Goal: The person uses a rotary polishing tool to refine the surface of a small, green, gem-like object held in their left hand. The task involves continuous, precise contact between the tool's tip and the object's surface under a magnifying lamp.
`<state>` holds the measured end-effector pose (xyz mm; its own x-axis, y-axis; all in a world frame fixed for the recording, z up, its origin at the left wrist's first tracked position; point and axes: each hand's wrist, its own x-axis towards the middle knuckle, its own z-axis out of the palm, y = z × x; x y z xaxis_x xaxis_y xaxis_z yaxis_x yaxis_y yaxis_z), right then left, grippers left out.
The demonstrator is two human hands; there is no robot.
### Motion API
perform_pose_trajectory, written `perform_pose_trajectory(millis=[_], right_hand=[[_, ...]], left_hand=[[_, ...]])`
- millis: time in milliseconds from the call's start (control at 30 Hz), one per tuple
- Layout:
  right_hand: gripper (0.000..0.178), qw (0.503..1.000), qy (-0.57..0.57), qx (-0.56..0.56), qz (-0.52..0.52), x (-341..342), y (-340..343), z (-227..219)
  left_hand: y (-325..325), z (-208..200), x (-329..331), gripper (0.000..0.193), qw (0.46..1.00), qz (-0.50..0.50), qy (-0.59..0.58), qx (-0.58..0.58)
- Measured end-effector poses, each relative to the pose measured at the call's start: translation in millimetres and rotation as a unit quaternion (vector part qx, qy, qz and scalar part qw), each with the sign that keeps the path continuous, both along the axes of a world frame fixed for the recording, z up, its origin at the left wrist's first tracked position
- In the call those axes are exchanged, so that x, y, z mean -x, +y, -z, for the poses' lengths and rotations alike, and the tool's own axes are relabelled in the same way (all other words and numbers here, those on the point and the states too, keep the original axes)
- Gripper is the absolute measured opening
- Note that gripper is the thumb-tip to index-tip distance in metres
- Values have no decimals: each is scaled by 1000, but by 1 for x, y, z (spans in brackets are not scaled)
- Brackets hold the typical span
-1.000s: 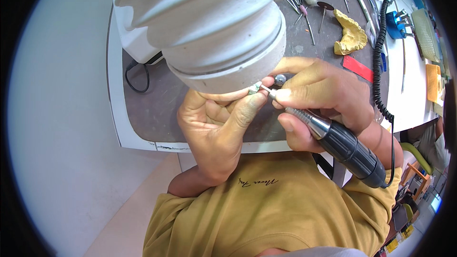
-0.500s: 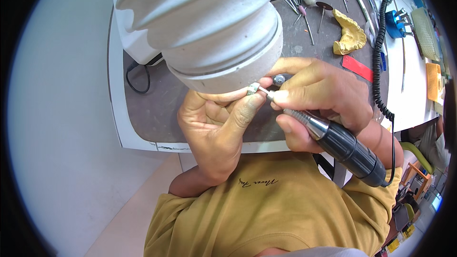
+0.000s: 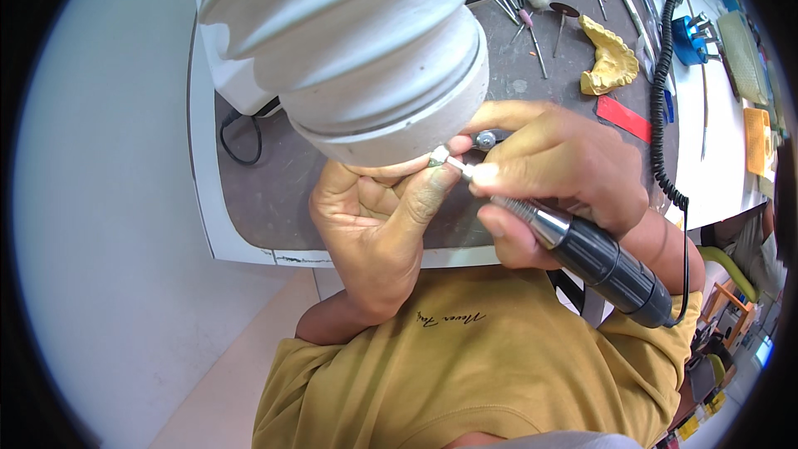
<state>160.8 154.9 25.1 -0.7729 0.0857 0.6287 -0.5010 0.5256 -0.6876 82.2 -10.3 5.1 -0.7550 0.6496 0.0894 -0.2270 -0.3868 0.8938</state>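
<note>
A small dental crown (image 3: 439, 155), whitish with a darker lower edge, is pinched between the thumb and fingertips of my left hand (image 3: 370, 220). My right hand (image 3: 578, 162) grips a black and silver rotary handpiece (image 3: 611, 262), its slim metal shank pointing up and left at the crown. The bit's tip meets or nearly meets the crown; contact cannot be made out. Fingertips of both hands lie close together there. Just above them is the mouth of a ribbed white extraction hose (image 3: 374, 58), which hides part of my left fingers.
On the grey worktop (image 3: 274, 191), a yellow dental cast (image 3: 611, 58) and a red strip (image 3: 623, 120) lie to the right. Several loose burs (image 3: 539, 50) are scattered beyond my hands. A coiled black cord (image 3: 662, 108) runs down the right side. A white box (image 3: 241, 87) stands at the left.
The crown has turned slightly between my left fingertips. My right hand and the handpiece have shifted a little to the left. Both grips remain.
</note>
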Motion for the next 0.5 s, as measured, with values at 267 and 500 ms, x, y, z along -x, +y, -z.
perform_pose_trajectory(millis=[267, 500], right_hand=[[20, 1000, -7, -19, 7, 0, 0, -4], [22, 999, -3, -49, 17, -2, 6, -5]], left_hand=[[-1, -1, 0, 15, 1000, -13, -15, 9], [0, 1, 0, 19, 999, -23, -44, -20]])
